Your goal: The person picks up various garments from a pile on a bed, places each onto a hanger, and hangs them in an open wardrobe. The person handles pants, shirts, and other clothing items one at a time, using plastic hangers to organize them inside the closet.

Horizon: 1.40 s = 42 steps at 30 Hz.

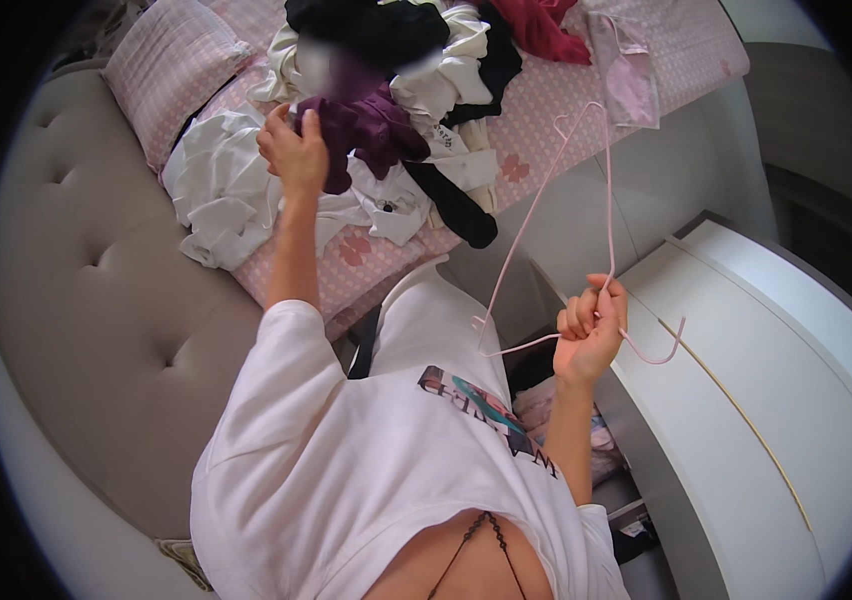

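Observation:
My right hand (591,330) is closed round a thin pink clothes hanger (610,200) near its hook end. The hanger's hook sticks out to the right of the fist, and its long frame points up toward the bed. My left hand (296,155) is over the clothes on the bed, thumb and fingers apart. It is at the left edge of a crumpled purple garment (371,130), with the thumb overlapping the cloth. White clothes (221,190) lie just left of and below that hand. Any contact under the fingers is hidden.
Black clothing (366,30), a red garment (551,30) and a black sleeve-like piece (454,205) lie on the pink bed (686,50). A pink pillow (176,75) rests against the beige tufted headboard (96,250). A white cabinet (746,380) stands at right.

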Each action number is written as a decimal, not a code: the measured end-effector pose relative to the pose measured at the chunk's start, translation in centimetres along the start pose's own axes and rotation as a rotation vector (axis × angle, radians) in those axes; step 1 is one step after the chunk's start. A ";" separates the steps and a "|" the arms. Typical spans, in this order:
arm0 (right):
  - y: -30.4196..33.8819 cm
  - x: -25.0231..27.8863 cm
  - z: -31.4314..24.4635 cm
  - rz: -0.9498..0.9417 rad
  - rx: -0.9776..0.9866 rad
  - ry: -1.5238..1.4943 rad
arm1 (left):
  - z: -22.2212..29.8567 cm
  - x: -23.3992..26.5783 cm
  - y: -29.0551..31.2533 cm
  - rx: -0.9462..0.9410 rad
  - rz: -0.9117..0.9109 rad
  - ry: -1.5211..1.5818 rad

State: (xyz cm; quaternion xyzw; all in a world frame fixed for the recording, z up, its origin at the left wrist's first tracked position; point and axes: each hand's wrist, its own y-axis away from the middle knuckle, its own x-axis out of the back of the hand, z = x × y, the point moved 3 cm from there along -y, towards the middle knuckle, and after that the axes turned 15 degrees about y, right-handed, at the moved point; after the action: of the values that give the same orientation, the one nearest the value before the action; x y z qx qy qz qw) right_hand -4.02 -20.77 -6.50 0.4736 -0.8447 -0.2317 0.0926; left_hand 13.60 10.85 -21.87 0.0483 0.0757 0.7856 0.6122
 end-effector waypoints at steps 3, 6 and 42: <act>0.3 -0.7 0.0 -0.062 -0.040 -0.108 | 1.2 -5.8 5.3 -0.157 -0.053 -0.182; 0.1 -1.9 0.4 -0.065 -0.050 -0.145 | -1.3 -13.5 14.2 0.842 -0.708 0.901; -1.2 -1.2 1.1 -0.007 -0.027 0.025 | -6.0 -7.7 -5.4 -0.318 -0.577 -0.549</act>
State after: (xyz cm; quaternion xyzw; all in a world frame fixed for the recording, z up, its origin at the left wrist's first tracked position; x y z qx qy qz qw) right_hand -2.87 -20.02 -7.94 0.4782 -0.8385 -0.2375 0.1086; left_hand 19.61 4.27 -28.64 0.1373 -0.2016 0.5422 0.8041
